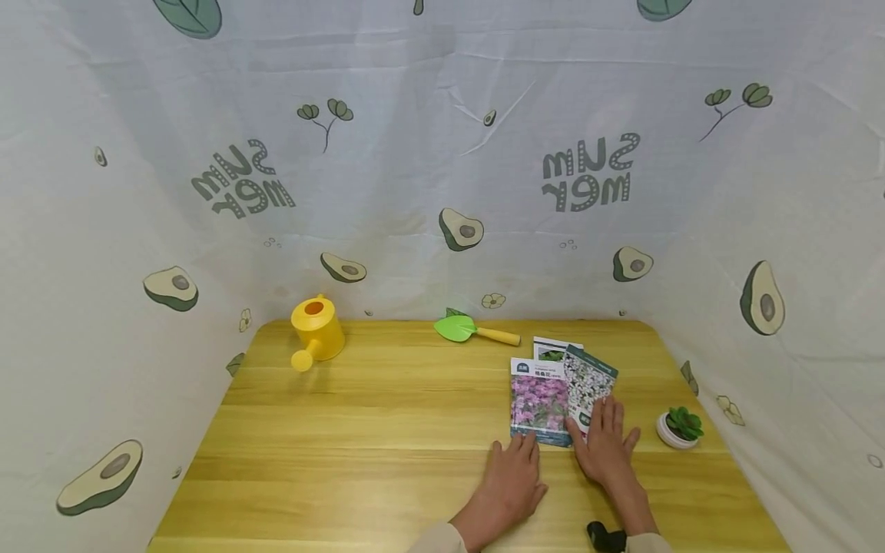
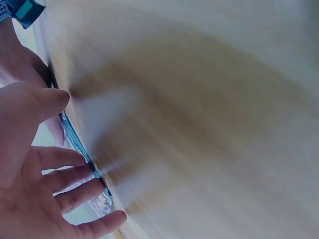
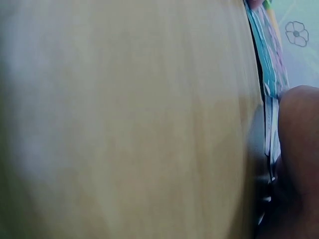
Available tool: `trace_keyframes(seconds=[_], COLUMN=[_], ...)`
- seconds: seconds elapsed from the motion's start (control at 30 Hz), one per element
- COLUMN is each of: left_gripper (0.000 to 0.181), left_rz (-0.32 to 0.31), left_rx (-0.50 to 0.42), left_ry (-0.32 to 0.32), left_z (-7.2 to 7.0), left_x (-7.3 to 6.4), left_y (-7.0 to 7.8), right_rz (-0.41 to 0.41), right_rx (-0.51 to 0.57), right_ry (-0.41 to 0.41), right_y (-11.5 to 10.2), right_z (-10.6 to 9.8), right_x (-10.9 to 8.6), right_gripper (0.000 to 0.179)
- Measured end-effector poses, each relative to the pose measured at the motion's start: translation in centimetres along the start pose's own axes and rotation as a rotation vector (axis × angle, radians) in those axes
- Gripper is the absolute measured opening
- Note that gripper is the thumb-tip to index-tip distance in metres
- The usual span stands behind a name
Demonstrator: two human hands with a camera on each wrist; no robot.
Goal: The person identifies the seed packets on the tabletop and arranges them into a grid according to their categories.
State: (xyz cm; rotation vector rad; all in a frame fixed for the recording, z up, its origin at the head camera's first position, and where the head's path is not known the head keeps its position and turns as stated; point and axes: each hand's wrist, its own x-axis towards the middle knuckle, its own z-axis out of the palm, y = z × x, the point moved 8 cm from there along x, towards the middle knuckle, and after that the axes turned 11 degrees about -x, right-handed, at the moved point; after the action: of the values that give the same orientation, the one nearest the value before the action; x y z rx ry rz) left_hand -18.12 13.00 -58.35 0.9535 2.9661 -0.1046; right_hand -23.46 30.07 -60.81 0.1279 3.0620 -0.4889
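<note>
Three flower seed packets overlap at the right of the wooden table. The pink-flower packet [image 1: 539,401] lies in front, partly under the white-flower packet [image 1: 585,378], which is tilted. Behind them a third white packet [image 1: 553,347] shows only its top part. My left hand [image 1: 510,478] lies at the pink packet's lower edge with fingertips on it; the left wrist view shows that hand's extended fingers [image 2: 75,180] along the packet's edge. On the white-flower packet's lower end rests my right hand [image 1: 605,447], fingers extended and thumb near the pink packet.
A small potted succulent [image 1: 681,427] stands right of my right hand. Further back are a green trowel with a yellow handle [image 1: 494,336] and, at the left rear, a yellow watering can [image 1: 323,333]. Patterned cloth [image 1: 415,169] hangs around the wooden table [image 1: 346,453].
</note>
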Motion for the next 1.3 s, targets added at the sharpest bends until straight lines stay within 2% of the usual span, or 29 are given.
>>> trace_keyframes(seconds=[0.13,0.23,0.3,0.37,0.47,0.6,0.73,0.87,1.03,1.2,1.3], left_gripper=[0.069,0.066,0.066,0.067,0.068,0.065,0.062,0.056,0.046,0.032,0.035], left_rz=[0.018,0.023,0.027,0.025,0.019,0.014,0.018,0.031,0.046,0.019,0.012], left_rx=[-0.036,-0.080,-0.096,-0.113,-0.136,-0.213,-0.234,-0.226,-0.241,-0.287,-0.295], left_ry=[0.079,0.158,0.181,0.174,0.122,0.074,0.042,0.045,0.085,0.078,0.073], left_z=[-0.5,-0.8,-0.8,-0.6,-0.1,1.0,1.0,0.5,-0.3,-0.4,-0.4], left_x=[0.0,0.2,0.4,0.6,0.8,0.8,0.7,0.8,0.9,1.3,1.6], left_y=[-0.1,-0.5,-0.8,-1.3,-2.0,-2.7,-3.0,-3.0,-3.0,-3.5,-3.9], right_rz=[0.017,0.012,0.005,-0.003,-0.010,-0.010,-0.011,-0.015,-0.017,-0.010,-0.003], right_rx=[-0.053,-0.050,-0.040,-0.032,-0.031,-0.036,-0.032,-0.029,-0.034,-0.033,-0.041], right_ry=[-0.057,-0.065,-0.062,-0.056,-0.043,-0.036,-0.024,-0.010,-0.015,-0.037,-0.049], right_y=[0.0,0.1,0.1,0.0,-0.1,-0.1,-0.1,-0.3,-0.4,-0.3,-0.1], right_z=[0.2,0.2,0.2,0.2,0.1,0.2,0.3,0.0,-0.1,0.0,0.1], right_x=[0.1,0.2,0.2,0.2,0.2,0.0,-0.1,0.0,-0.1,0.0,0.0], right_gripper=[0.094,0.092,0.091,0.090,0.088,0.084,0.081,0.080,0.082,0.083,0.084])
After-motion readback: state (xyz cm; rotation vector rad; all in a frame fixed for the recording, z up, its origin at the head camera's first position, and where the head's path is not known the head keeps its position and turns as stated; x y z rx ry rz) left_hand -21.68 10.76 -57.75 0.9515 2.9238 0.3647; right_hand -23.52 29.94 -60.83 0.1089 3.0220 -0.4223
